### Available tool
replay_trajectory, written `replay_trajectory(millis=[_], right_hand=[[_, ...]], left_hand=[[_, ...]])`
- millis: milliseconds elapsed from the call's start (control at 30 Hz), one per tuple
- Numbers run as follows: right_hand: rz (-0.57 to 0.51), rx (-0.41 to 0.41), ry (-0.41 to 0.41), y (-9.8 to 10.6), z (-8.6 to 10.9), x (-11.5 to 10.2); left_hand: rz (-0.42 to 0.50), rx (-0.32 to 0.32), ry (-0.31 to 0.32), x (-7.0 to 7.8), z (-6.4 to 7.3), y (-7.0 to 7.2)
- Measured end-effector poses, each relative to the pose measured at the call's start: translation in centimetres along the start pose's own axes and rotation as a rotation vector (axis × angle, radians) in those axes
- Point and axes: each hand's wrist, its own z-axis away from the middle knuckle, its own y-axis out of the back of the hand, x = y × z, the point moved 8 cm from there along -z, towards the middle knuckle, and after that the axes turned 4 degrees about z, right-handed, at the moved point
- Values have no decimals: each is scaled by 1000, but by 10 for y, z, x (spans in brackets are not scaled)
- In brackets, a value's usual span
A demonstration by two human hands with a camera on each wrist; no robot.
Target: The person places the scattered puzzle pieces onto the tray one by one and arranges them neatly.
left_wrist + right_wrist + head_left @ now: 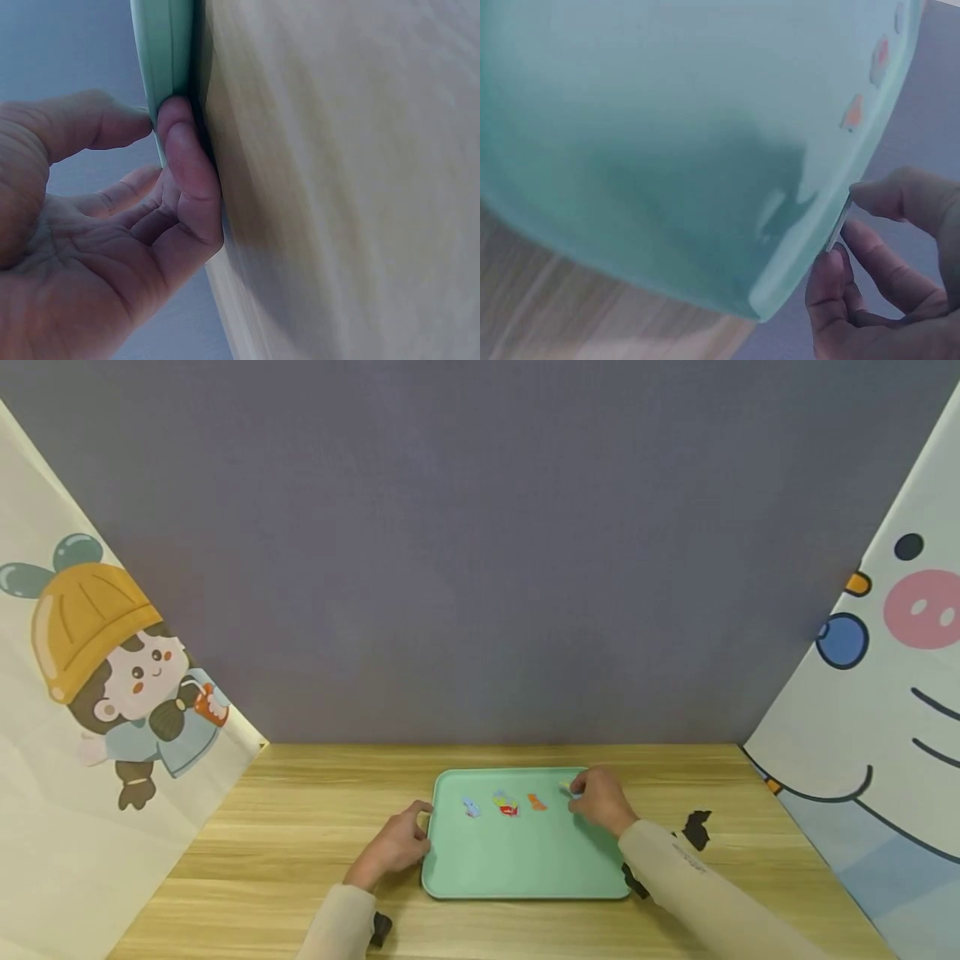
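The left hand [393, 843] grips the tray [525, 870] at its left edge, thumb against the rim and a fingertip tucked beneath it, a hold that probably serves to keep the tray from sliding while the other hand works. The right hand [600, 797] pinches a small thin piece [839, 226] between thumb and fingers near the tray's far right corner. Seen edge-on in the right wrist view, the piece hides its picture; in the head view only a pale bit shows past the fingertips, and I cannot tell whether it touches the tray. The pinch suits something so flat, since it offers little besides its edges to take hold of. To the left of that hand, three more flat pieces lie apart along the tray's far edge: an orange piece [537, 802] nearest, then a red and green piece [506, 804], then a light blue piece [471, 807] toward the far left corner. Their spacing looks deliberate, as if to keep each one separate. The tray lies flat on the wooden table [300, 852], close to its far edge, presumably within easy reach of both arms. Beyond that edge stands a plain grey backdrop [487, 568].
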Motion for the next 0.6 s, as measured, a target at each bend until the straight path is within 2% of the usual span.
replay_trajectory(millis=[300, 600], right_hand=[[37, -53, 4, -16, -1, -3], [41, -60, 24, -15, 1, -6]], left_hand=[[-7, 2, 0, -3, -1, 0], [1, -1, 5, -2, 0, 0]])
